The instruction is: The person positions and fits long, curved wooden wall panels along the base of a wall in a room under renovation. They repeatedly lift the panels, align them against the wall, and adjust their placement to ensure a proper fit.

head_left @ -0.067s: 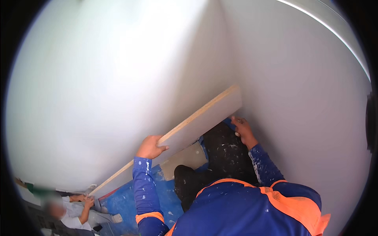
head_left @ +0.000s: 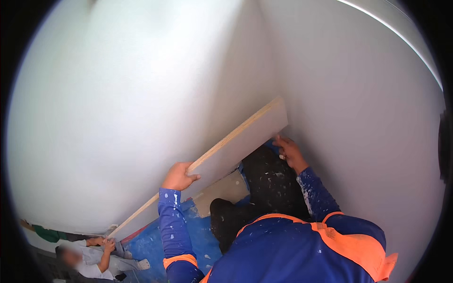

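Observation:
A long, narrow board (head_left: 250, 134) with a white face and a raw wood-coloured edge slants along the left wall, its far end close to the corner. My left hand (head_left: 178, 177) is closed over its upper edge, thumb on the white face. Just under the far end is my right hand (head_left: 290, 152), with the index finger at the board's lower edge and the other fingers curled. Something small and pale shows among those fingers, too little of it to name. At the lower left, a co-worker's hands (head_left: 104, 243) are at the board's other end.
White walls, left (head_left: 118, 118) and right (head_left: 358, 132), meet in a corner ahead. Blue sheeting (head_left: 188, 231) covers the floor, with a bare beige patch (head_left: 224, 191) beside my dark trousers (head_left: 269, 184). The co-worker (head_left: 89, 262) is low at the left.
The board's far end sits slightly higher and further left in the picture, and my right hand has shifted a little with it. My left hand keeps its grip.

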Tool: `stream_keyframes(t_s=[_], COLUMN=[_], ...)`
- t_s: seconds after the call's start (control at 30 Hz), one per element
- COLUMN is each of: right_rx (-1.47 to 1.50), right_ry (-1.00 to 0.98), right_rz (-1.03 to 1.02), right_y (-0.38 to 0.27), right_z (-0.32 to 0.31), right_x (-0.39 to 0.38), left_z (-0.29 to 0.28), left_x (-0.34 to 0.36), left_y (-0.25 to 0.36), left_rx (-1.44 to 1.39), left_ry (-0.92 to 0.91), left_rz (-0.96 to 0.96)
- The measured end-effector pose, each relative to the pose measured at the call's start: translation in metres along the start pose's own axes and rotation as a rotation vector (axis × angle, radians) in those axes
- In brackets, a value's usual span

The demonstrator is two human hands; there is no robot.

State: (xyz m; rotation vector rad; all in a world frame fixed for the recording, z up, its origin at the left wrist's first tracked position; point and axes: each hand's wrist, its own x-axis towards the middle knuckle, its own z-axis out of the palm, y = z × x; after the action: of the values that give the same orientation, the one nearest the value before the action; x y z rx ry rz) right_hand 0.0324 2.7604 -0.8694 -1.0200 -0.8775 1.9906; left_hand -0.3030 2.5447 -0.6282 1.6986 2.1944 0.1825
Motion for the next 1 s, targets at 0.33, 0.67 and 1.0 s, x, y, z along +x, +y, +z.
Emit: stream_keyframes(t_s=[0.33,0.67,1.0], right_rx=[0.093,0.111,0.047], right_ry=[-0.075,0.04,0.018], right_rz=[-0.054,-0.104,-0.126], right_y=[0.004,0.012,0.02], right_z=[0.046,0.054,0.038], right_x=[0.043,0.072,0.085], left_z=[0.026,0.042,0.071], left_x=[0.05,0.055,0.015], left_y=[-0.042,-0.042,-0.01], left_rx=[0.043,0.135,0.098], left_ry=[-0.079,0.061,0.724], left_rz=[-0.01,-0.03,0.078])
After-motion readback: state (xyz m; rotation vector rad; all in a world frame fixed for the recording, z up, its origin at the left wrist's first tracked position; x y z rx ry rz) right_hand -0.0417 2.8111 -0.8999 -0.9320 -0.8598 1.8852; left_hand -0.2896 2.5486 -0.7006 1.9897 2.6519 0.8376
